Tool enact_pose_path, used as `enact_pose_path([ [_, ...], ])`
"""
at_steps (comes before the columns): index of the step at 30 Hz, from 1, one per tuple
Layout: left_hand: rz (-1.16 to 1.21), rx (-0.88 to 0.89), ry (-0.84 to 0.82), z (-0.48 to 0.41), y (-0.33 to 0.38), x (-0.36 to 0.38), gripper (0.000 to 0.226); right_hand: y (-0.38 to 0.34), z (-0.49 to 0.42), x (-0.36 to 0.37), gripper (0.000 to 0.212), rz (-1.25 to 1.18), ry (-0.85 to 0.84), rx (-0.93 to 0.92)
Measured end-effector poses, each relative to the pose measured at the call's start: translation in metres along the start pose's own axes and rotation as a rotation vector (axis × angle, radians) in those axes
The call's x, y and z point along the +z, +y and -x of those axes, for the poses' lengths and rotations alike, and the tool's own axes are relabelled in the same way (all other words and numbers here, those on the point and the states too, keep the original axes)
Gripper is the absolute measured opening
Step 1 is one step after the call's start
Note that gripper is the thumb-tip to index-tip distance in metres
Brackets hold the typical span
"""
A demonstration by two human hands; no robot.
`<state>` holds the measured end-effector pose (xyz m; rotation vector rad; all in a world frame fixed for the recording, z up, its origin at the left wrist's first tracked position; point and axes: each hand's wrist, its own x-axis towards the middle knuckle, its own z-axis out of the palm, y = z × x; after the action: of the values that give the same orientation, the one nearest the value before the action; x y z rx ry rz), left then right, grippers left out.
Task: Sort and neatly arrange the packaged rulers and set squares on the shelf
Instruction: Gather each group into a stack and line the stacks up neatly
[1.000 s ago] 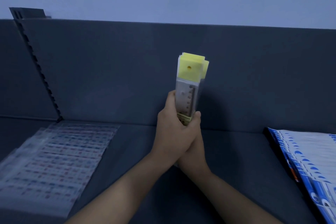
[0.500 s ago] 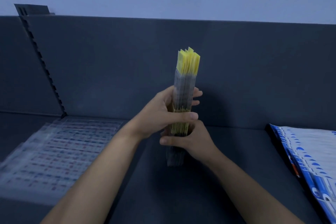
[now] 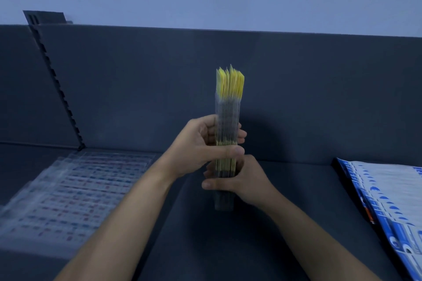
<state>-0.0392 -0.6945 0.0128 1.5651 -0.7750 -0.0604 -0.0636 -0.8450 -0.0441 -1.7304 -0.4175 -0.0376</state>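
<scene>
Stands the bundle of packaged rulers [image 3: 229,107] upright on the shelf [image 3: 285,223], clamped by the left hand [image 3: 201,143] from 9 o'clock and the right hand [image 3: 244,182] lower at 4 o'clock; risks fanning out and spilling toward 12 o'clock through slick plastic and any slackened grip.

A bundle of packaged rulers [image 3: 228,121], yellow-topped, stands upright on the shelf [image 3: 285,189].

text: none legible | ruler packs [image 3: 228,109]: print blurred, perhaps scale marks
</scene>
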Motion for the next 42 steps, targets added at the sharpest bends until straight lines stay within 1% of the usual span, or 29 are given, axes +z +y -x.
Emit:
enact_pose_path([
  [2, 0.004, 0.011, 0.056, 0.000, -0.001, 0.002, 0.047, -0.004, 0.000, -0.005, 0.032, 0.004, -0.037, 0.034],
  [3, 0.011, 0.013, 0.078, 0.000, -0.001, 0.003, 0.051, -0.007, 0.000, -0.008, 0.036, 0.003, -0.066, 0.060],
  [4, 0.019, 0.020, 0.089, 0.000, -0.001, 0.001, 0.060, -0.010, 0.001, -0.011, 0.038, -0.010, -0.106, 0.094],
  [5, 0.018, 0.028, 0.095, 0.000, -0.003, -0.002, 0.077, -0.013, 0.002, -0.015, 0.037, -0.040, -0.159, 0.131],
  [6, -0.018, 0.039, 0.091, 0.000, -0.005, -0.007, 0.100, -0.015, 0.004, -0.018, 0.032, -0.084, -0.216, 0.169],
  [7, -0.130, 0.049, 0.084, 0.002, -0.007, -0.012, 0.123, -0.017, 0.006, -0.023, 0.028, -0.130, -0.270, 0.209],
  [8, -0.345, 0.073, 0.083, 0.006, -0.010, -0.018, 0.137, -0.017, 0.008, -0.027, 0.027, -0.169, -0.318, 0.255],
  [9, -0.641, 0.130, 0.081, 0.009, -0.014, -0.023, 0.142, -0.018, 0.010, -0.030, 0.028, -0.195, -0.360, 0.309],
  [10, -0.916, 0.204, 0.080, 0.013, -0.017, -0.025, 0.143, -0.017, 0.010, -0.033, 0.030, -0.209, -0.392, 0.370],
  [11, -1.119, 0.259, 0.061, 0.015, -0.019, -0.025, 0.142, -0.015, 0.011, -0.036, 0.031, -0.214, -0.415, 0.429],
  [13, -1.405, 0.333, 0.001, 0.014, -0.022, -0.017, 0.133, -0.011, 0.011, -0.038, 0.030, -0.219, -0.458, 0.534],
  [14, -1.518, 0.381, -0.030, 0.012, -0.023, -0.013, 0.122, -0.010, 0.012, -0.039, 0.028, -0.225, -0.493, 0.582],
  [16, -1.636, 0.531, -0.105, 0.007, -0.028, -0.007, 0.089, -0.007, 0.012, -0.039, 0.026, -0.226, -0.591, 0.642],
  [18, -1.600, 0.675, -0.169, 0.005, -0.034, -0.005, 0.046, -0.004, 0.012, -0.040, 0.023, -0.220, -0.660, 0.667],
  [19, -1.565, 0.697, -0.186, 0.005, -0.035, -0.005, 0.029, -0.004, 0.012, -0.042, 0.022, -0.214, -0.669, 0.680],
  [20, -1.546, 0.680, -0.207, 0.004, -0.035, -0.005, 0.020, -0.004, 0.011, -0.044, 0.023, -0.203, -0.663, 0.692],
  [22, -1.578, 0.586, -0.256, 0.002, -0.037, -0.006, 0.021, -0.009, 0.009, -0.052, 0.026, -0.145, -0.630, 0.698],
  [23, -1.607, 0.524, -0.278, 0.000, -0.039, -0.006, 0.023, -0.013, 0.007, -0.056, 0.030, -0.077, -0.588, 0.675],
  [24, -1.624, 0.445, -0.306, -0.001, -0.040, -0.005, 0.023, -0.018, 0.005, -0.062, 0.036, 0.041, -0.521, 0.620],
  [26, -1.597, 0.242, -0.343, -0.005, -0.040, 0.000, 0.018, -0.027, 0.004, -0.072, 0.051, 0.411, -0.336, 0.473],
  [27, -1.562, 0.144, -0.333, -0.008, -0.041, 0.003, 0.016, -0.031, 0.005, -0.074, 0.060, 0.600, -0.244, 0.403],
  [28, -1.538, 0.053, -0.328, -0.011, -0.042, 0.006, 0.015, -0.032, 0.007, -0.073, 0.067, 0.753, -0.167, 0.330],
  [29, -1.514, -0.037, -0.335, -0.015, -0.042, 0.009, 0.014, -0.030, 0.008, -0.070, 0.071, 0.847, -0.117, 0.263],
  [31, -1.430, -0.211, -0.380, -0.020, -0.045, 0.012, 0.013, -0.020, 0.009, -0.061, 0.067, 0.908, -0.096, 0.188],
  [33, -1.334, -0.360, -0.420, -0.024, -0.047, 0.012, 0.014, -0.007, 0.008, -0.053, 0.054, 0.976, -0.118, 0.144],
  [34, -1.309, -0.397, -0.425, -0.026, -0.048, 0.011, 0.015, -0.002, 0.006, -0.052, 0.048, 1.014, -0.121, 0.122],
  [36, -1.281, -0.411, -0.420, -0.029, -0.050, 0.008, 0.018, 0.006, 0.003, -0.054, 0.041, 1.049, -0.112, 0.090],
  [40, -1.176, -0.304, -0.363, -0.033, -0.057, 0.000, 0.027, 0.017, 0.000, -0.059, 0.038, 1.116, -0.103, 0.029],
  [42, -1.074, -0.301, -0.343, -0.032, -0.059, -0.005, 0.038, 0.021, -0.003, -0.062, 0.038, 1.170, -0.127, 0.013],
])
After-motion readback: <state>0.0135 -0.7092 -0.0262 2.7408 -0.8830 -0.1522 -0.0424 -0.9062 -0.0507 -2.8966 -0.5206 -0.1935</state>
